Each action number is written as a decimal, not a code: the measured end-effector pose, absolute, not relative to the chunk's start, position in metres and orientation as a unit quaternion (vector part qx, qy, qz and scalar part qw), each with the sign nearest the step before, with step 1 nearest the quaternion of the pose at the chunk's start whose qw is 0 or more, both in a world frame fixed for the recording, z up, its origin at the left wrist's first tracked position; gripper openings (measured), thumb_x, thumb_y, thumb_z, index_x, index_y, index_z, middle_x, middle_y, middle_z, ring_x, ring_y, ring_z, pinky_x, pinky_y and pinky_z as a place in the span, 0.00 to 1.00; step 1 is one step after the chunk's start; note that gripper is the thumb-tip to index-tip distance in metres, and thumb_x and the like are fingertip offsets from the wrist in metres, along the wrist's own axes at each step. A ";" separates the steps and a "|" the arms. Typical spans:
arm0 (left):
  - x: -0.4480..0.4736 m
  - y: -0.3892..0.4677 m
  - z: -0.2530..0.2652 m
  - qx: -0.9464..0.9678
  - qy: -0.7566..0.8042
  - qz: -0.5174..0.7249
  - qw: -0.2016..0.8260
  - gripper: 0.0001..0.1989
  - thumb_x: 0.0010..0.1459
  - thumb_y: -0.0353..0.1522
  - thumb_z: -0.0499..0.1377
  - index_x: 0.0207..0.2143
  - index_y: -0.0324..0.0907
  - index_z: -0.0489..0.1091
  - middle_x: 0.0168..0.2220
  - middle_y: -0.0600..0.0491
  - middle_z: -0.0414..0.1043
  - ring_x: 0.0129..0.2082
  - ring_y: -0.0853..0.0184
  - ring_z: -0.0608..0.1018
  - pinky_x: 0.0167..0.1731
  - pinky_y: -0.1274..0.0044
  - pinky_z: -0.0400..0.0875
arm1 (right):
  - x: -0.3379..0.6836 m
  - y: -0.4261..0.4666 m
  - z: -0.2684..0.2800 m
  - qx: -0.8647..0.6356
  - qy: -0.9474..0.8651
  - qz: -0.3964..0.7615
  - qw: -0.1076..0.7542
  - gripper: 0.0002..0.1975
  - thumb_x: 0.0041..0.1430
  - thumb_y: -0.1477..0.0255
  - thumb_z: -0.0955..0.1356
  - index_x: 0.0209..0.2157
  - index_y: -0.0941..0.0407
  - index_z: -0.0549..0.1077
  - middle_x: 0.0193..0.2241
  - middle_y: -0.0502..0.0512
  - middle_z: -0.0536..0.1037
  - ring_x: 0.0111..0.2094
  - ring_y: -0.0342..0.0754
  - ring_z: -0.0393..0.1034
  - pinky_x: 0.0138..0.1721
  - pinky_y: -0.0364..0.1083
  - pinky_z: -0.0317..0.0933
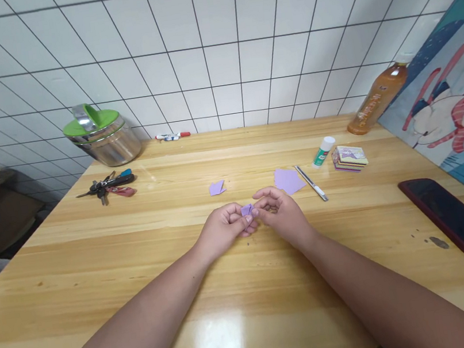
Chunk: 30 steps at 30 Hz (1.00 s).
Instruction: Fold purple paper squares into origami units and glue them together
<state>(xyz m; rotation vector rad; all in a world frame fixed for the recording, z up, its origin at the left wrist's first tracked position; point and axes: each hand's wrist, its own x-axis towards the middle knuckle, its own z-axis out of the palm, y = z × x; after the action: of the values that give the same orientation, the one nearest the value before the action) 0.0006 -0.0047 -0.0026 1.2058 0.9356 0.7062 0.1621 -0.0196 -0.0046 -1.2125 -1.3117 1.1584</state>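
Note:
Between my two hands is a small folded piece of purple paper (246, 210), held just above the wooden table. My left hand (227, 226) pinches it from the left, thumb on top and fingers beneath. From the right, the thumb and fingertips of my right hand (280, 212) close on its edge. A second folded purple paper piece (217, 188) lies on the table beyond my left hand. Past my right hand is a flat purple paper sheet (289, 180), with a slim utility knife (311, 183) beside it.
A glue stick (323, 152) and a stack of small paper (349, 158) stand at right. Farther out are a tea bottle (378, 98) and a phone (457, 219). Keys (107, 185), a steel pot (110, 140) and markers (172, 136) sit left and back, near the tiled wall.

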 end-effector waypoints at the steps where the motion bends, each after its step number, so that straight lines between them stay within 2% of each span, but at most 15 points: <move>1: 0.001 -0.005 -0.002 0.536 0.416 0.311 0.666 0.14 0.47 0.39 0.64 0.29 0.37 0.66 0.27 0.50 0.76 0.27 0.69 0.77 0.30 0.76 0.70 | 0.162 -0.020 -0.005 -0.496 -0.527 0.492 0.484 0.13 0.47 0.70 0.69 0.37 0.56 0.68 0.27 0.49 0.74 0.26 0.41 0.68 0.28 0.41 0.62; 4: 0.001 -0.004 -0.002 0.538 0.414 0.310 0.665 0.15 0.46 0.39 0.64 0.27 0.38 0.66 0.26 0.51 0.76 0.26 0.69 0.77 0.28 0.77 0.70 | 0.162 -0.020 -0.004 -0.490 -0.519 0.520 0.470 0.14 0.47 0.69 0.69 0.37 0.57 0.70 0.27 0.50 0.73 0.26 0.41 0.67 0.26 0.41 0.62; 8: 0.003 -0.005 -0.002 0.559 0.402 0.317 0.652 0.14 0.47 0.39 0.64 0.27 0.38 0.65 0.24 0.52 0.74 0.23 0.71 0.75 0.26 0.78 0.69 | 0.160 -0.022 -0.001 -0.489 -0.548 0.494 0.465 0.14 0.45 0.69 0.70 0.36 0.57 0.72 0.26 0.50 0.73 0.27 0.42 0.67 0.28 0.42 0.64; 12: 0.003 -0.007 -0.002 0.580 0.408 0.316 0.631 0.13 0.48 0.39 0.63 0.26 0.38 0.66 0.23 0.53 0.74 0.22 0.72 0.74 0.26 0.79 0.68 | 0.160 -0.023 0.000 -0.505 -0.561 0.467 0.461 0.11 0.45 0.65 0.71 0.29 0.58 0.74 0.24 0.51 0.74 0.26 0.42 0.67 0.26 0.42 0.65; 18: 0.001 -0.007 -0.001 0.624 0.393 0.241 0.631 0.13 0.52 0.40 0.59 0.28 0.38 0.71 0.25 0.50 0.75 0.23 0.71 0.75 0.25 0.79 0.69 | 0.166 -0.020 0.001 -0.498 -0.500 0.521 0.480 0.12 0.43 0.63 0.72 0.25 0.58 0.74 0.23 0.52 0.76 0.22 0.42 0.68 0.21 0.40 0.63; 24: 0.002 -0.007 0.000 0.599 0.417 0.250 0.636 0.13 0.49 0.40 0.62 0.26 0.37 0.70 0.25 0.49 0.76 0.23 0.70 0.76 0.25 0.78 0.70 | 0.164 -0.019 0.002 -0.513 -0.441 0.540 0.502 0.14 0.39 0.63 0.74 0.23 0.59 0.73 0.23 0.52 0.77 0.21 0.41 0.67 0.20 0.39 0.63; 26: 0.002 -0.007 0.000 0.589 0.427 0.247 0.640 0.13 0.48 0.39 0.63 0.25 0.37 0.70 0.25 0.49 0.76 0.24 0.69 0.76 0.26 0.78 0.70 | 0.163 -0.019 0.003 -0.517 -0.433 0.548 0.495 0.15 0.38 0.62 0.74 0.24 0.59 0.73 0.23 0.52 0.76 0.21 0.40 0.67 0.20 0.39 0.62; 30: 0.000 -0.006 0.000 0.558 0.433 0.270 0.654 0.14 0.48 0.40 0.63 0.25 0.37 0.69 0.24 0.50 0.76 0.23 0.70 0.77 0.26 0.78 0.71 | 0.166 -0.021 0.004 -0.494 -0.431 0.604 0.453 0.18 0.40 0.62 0.74 0.32 0.57 0.73 0.29 0.51 0.76 0.25 0.42 0.69 0.21 0.40 0.65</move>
<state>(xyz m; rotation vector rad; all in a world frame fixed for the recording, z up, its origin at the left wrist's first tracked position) 0.0000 -0.0060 -0.0004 1.2657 0.9818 0.6114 0.1656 -0.0208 0.0042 -1.2211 -1.0644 1.4920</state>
